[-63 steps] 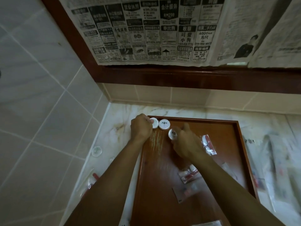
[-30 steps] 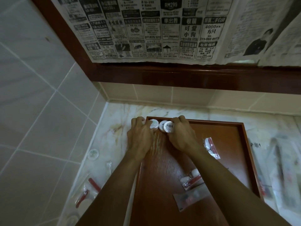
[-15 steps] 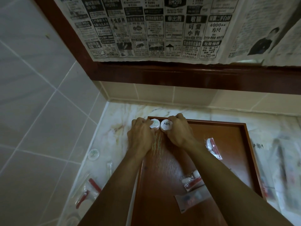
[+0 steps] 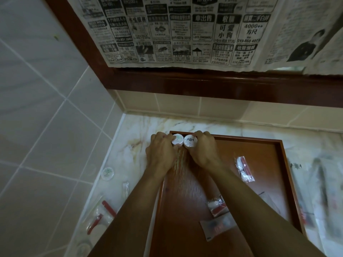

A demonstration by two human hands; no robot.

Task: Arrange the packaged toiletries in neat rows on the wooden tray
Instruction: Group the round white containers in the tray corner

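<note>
Left hand point(image 4: 161, 154) and right hand point(image 4: 203, 152) curled, knuckles up.

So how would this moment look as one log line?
left hand: on round soap | right hand: on second round soap | spot: wooden tray far-left corner

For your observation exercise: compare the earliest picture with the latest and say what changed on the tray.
The right hand carried a third round white pack up to the two round packs in the tray's far left corner; it now covers it. The left hand stayed put, as did the loose sachets.
</note>
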